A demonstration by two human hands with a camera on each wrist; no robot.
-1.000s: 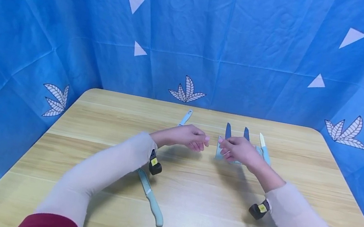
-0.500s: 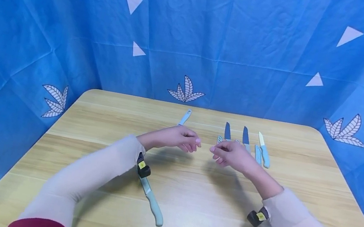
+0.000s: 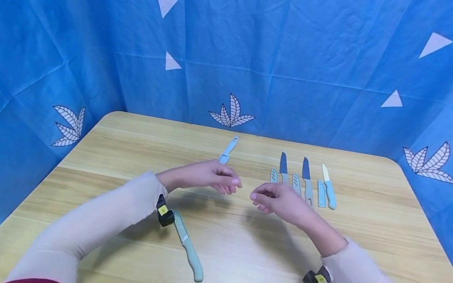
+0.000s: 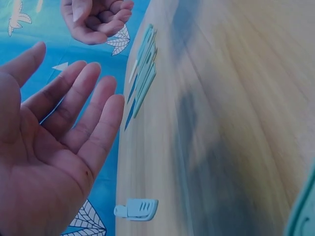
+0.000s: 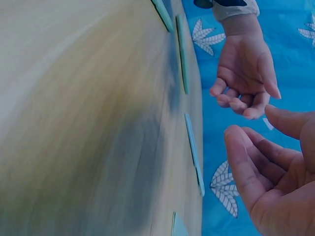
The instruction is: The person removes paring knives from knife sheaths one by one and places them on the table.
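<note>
My left hand [image 3: 211, 177] hovers over the middle of the table with nothing in it; its fingers are loosely bent in the left wrist view. Opposite it, my right hand [image 3: 279, 201] hangs in the air, also holding nothing, fingers loosely curled. Behind the right hand lie two dark-bladed knives [image 3: 284, 164] and a small pale-bladed knife [image 3: 328, 187], with slotted sheaths [image 3: 321, 194] beside them. The right hand hides some handle ends. A small light-blue tool [image 3: 228, 151] lies behind the left hand. Nearer me, a green knife [image 3: 192, 259] lies with its blade covered by a sheath.
Everything lies on a light wooden table [image 3: 248, 277]. A blue patterned cloth [image 3: 337, 55] hangs behind and at both sides. Black wrist cameras [image 3: 165, 215] sit under both sleeves; the left one overlaps the sheathed knife's tip in the head view.
Both hands have drawn back toward me, the left also moving left. More of the knives, sheaths and light-blue tool shows. The things on the table have not moved.
</note>
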